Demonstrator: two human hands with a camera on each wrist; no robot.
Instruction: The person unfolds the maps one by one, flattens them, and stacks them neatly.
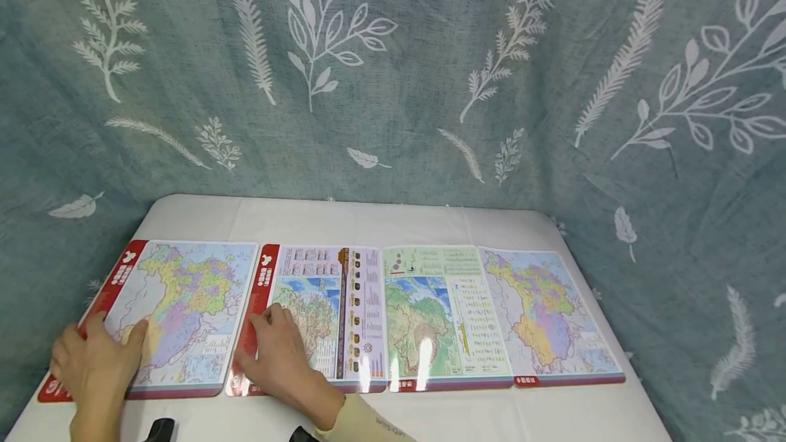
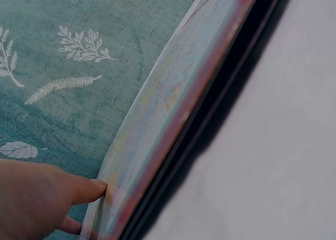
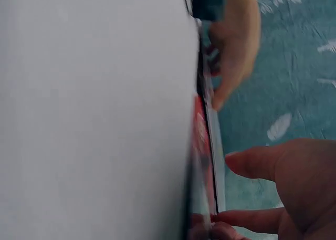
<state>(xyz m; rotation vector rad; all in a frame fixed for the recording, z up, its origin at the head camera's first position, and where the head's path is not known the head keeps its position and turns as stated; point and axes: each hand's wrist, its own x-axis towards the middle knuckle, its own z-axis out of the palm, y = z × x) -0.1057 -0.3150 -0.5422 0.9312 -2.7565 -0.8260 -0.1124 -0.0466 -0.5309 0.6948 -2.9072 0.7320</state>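
Several printed map sheets lie side by side in a row on the white table. My left hand (image 1: 98, 363) rests spread over the red-edged left side of the leftmost map sheet (image 1: 184, 305), thumb on its printed face. In the left wrist view, the left thumb (image 2: 86, 190) touches that sheet near its edge. On the second map sheet (image 1: 362, 292), my right hand (image 1: 279, 360) lies at the red left band, fingertips touching it. The right wrist view shows the thumb (image 3: 252, 161) and a finger apart; the fingertip meets a sheet's edge.
To the right lie a green map sheet (image 1: 430, 312) and a coloured map sheet (image 1: 546, 319). The white tablecloth (image 1: 344, 220) runs behind them. A teal leaf-patterned curtain (image 1: 381, 87) hangs around the table. A dark object (image 1: 161, 430) shows at the front edge.
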